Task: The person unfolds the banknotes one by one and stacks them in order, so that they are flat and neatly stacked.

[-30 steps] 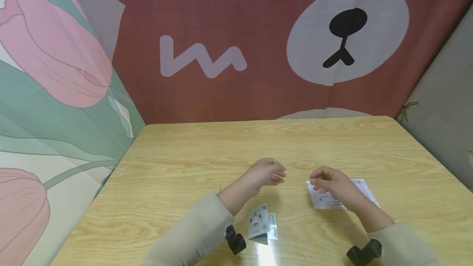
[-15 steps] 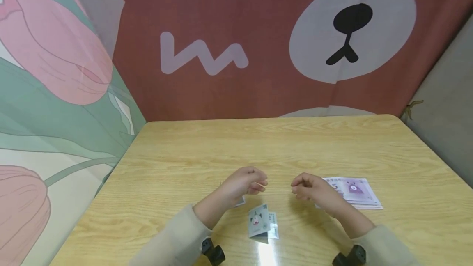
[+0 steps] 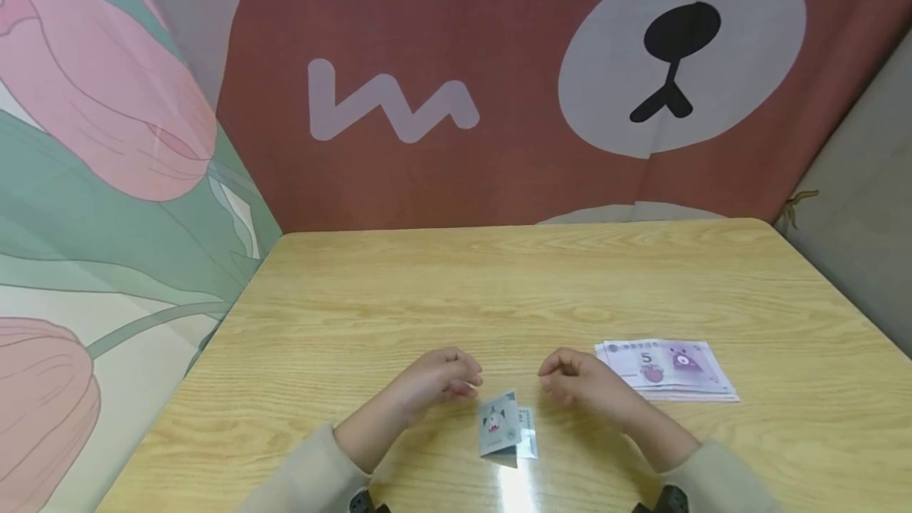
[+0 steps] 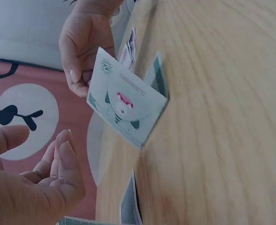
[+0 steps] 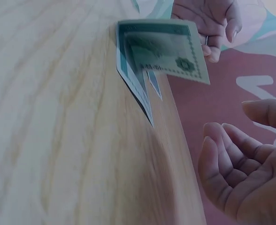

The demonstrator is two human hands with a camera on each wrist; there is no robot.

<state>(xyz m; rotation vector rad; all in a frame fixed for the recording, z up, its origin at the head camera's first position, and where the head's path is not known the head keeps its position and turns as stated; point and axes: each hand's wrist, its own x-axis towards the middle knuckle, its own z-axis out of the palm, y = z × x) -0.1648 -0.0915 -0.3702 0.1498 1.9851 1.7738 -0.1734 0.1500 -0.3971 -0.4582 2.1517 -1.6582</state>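
Note:
A folded green play banknote point(image 3: 499, 424) with a cartoon creature on it stands half open on the wooden table point(image 3: 321, 283), its upper flap raised off the surface. My left hand point(image 3: 443, 377) hovers just to its left, fingers loosely bent and holding nothing. On the other side is my right hand point(image 3: 580, 385), also relaxed, with a gap between thumb and fingertips. Neither hand appears to touch the note. In the left wrist view, another folded paper point(image 4: 130, 204) shows low in the picture, beside my left hand; the head view hides it.
To the right of my right hand lies a pile of purple play banknotes point(image 3: 673, 370) marked with a 5. Behind the table hangs a red curtain point(image 3: 427, 180) with a bear face, and a floral curtain point(image 3: 128, 244) hangs at the left.
Both hands have come back toward me and closer to the folded green note. My right hand has moved left off the purple pile, uncovering it. The green note stays where it was.

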